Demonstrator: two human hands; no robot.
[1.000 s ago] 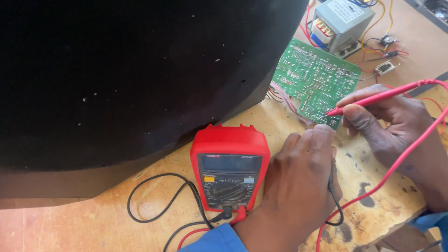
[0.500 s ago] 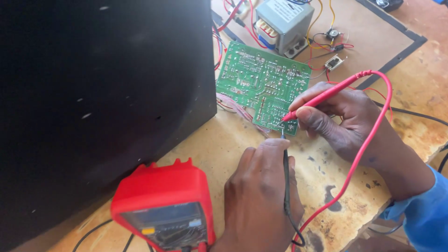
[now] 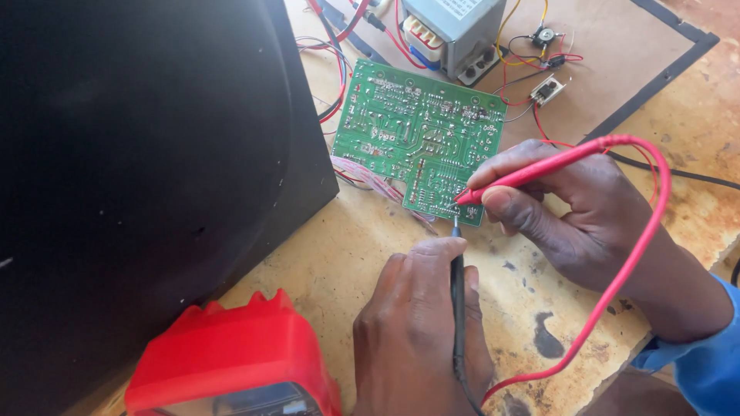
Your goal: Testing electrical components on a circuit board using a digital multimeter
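A green circuit board lies solder side up on the wooden bench. My right hand grips a red test probe whose tip touches the board's near right corner. My left hand holds a black test probe, its metal tip touching the same corner just below the red one. A red multimeter sits at the bottom left, partly cut off by the frame. The red lead loops around my right wrist.
A large black cabinet fills the left side. A grey transformer stands behind the board with coloured wires and small parts on a brown sheet. The stained bench top shows between cabinet and hands.
The view has shifted up and right, so the multimeter has slid to the bottom left. Both hands keep their probes on the board's near corner.
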